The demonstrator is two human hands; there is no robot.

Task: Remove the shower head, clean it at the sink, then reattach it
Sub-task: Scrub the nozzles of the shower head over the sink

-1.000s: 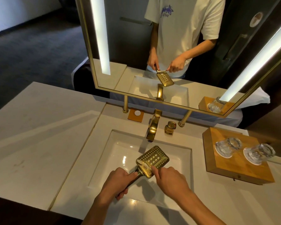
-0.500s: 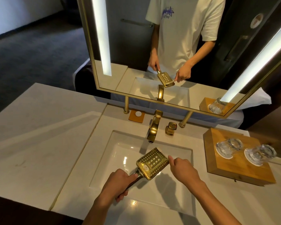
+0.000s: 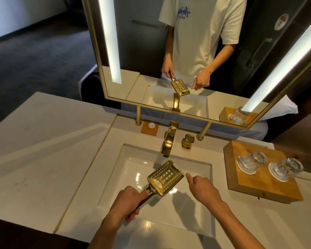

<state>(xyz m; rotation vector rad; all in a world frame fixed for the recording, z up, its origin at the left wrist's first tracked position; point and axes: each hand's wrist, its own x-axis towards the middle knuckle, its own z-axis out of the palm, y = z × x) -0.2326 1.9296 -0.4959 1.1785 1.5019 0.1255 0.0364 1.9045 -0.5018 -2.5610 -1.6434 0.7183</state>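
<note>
One second back my right hand was rubbing at the lower edge of the shower head; now it has come off to the right and hangs just beside the head, not touching it. Its fingers are loosely curled with the thumb sticking up toward the head, and they hold nothing that I can see, though the palm side is turned away from me, so a small cloth or pad could be tucked there unseen.

My left hand has not let go: its fingers are wrapped round the handle, thumb lying along the neck, and the head sits tilted over the sink with its nozzle face up, a little nearer the faucet than it was. No water runs from the spout.

I read this as the end of a dry rub and a pause before the rinse. The tap knob sits behind the basin on the tabletop, and my freed right hand is the natural one to reach for it. The cleaning looks only partway done, and the reattaching is all still ahead.
</note>
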